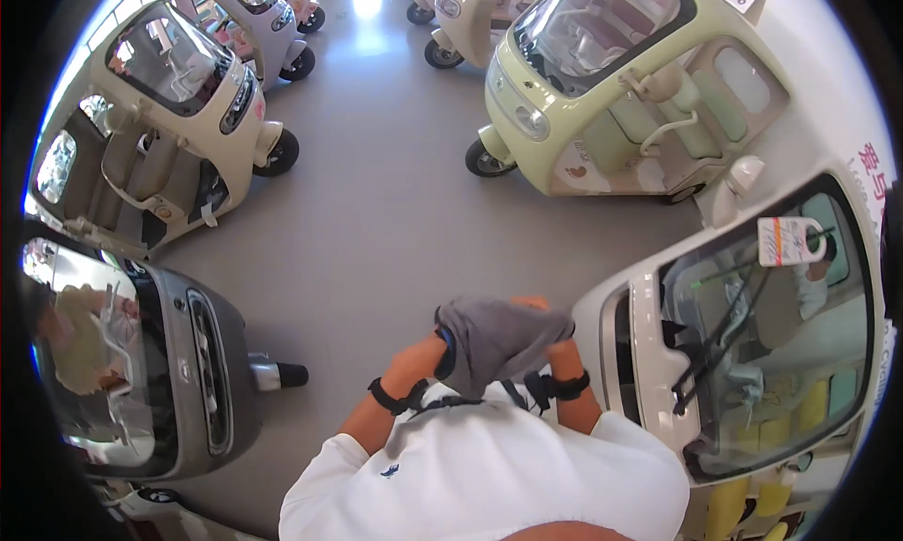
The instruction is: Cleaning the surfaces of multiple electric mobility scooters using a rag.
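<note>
A crumpled grey cloth point(503, 339) hangs between my two hands in front of my chest. My left hand point(422, 359) grips its left side, next to a dark, blue-tinged edge of the fabric. My right hand point(565, 358) is closed on the right side, mostly covered by the folds. The cloth hides most of my fingers. Black bands circle both wrists.
Close on my right stands a white three-wheeler point(616, 296) with a tag on its windshield. A dark grey vehicle point(240, 367) is to my left. Beyond are a cream three-wheeler point(230, 146), a pale green one point(527, 155) and several more along a grey floor aisle point(376, 165).
</note>
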Demonstrator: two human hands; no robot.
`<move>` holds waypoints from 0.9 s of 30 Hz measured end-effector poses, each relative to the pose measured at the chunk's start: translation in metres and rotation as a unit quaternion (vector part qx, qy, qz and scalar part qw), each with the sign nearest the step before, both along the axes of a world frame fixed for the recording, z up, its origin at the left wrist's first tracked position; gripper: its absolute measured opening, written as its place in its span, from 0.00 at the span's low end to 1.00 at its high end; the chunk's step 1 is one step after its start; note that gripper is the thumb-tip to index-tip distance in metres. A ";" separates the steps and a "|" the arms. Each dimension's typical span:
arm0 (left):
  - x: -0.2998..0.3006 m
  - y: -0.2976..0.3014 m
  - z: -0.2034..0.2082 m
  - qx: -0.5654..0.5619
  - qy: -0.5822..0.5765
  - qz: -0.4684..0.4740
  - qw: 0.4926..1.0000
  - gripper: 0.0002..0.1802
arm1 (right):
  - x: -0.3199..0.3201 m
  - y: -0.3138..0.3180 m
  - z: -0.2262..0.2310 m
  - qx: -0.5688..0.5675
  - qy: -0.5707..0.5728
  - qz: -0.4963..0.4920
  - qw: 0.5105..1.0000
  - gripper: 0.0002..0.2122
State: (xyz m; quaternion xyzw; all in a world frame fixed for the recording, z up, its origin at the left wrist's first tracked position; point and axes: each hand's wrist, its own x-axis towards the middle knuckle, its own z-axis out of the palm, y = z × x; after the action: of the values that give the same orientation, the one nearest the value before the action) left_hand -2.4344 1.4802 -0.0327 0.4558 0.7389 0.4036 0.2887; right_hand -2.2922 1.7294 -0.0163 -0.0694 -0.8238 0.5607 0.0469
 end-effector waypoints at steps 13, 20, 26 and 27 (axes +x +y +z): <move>-0.197 0.082 0.044 0.016 -0.078 0.123 0.989 0.26 | -0.230 0.096 0.031 -0.018 -0.101 0.280 0.955 0.17; -0.346 0.221 0.028 -0.011 -0.044 -0.262 0.964 0.40 | -0.286 0.162 0.065 0.002 0.033 0.092 0.995 0.17; -0.420 0.340 0.086 -0.186 -0.089 -0.206 0.957 0.36 | -0.351 0.238 0.064 0.017 -0.089 -0.031 0.995 0.16; -0.431 0.364 0.077 -0.180 -0.088 -0.210 0.957 0.36 | -0.357 0.252 0.043 0.021 0.006 -0.085 0.996 0.16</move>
State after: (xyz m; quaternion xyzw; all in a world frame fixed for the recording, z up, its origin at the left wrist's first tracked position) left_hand -2.8657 1.8445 0.0443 0.5043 0.6586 0.2329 0.5076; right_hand -2.6495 1.9817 0.0268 -0.1347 -0.8262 0.5377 0.1007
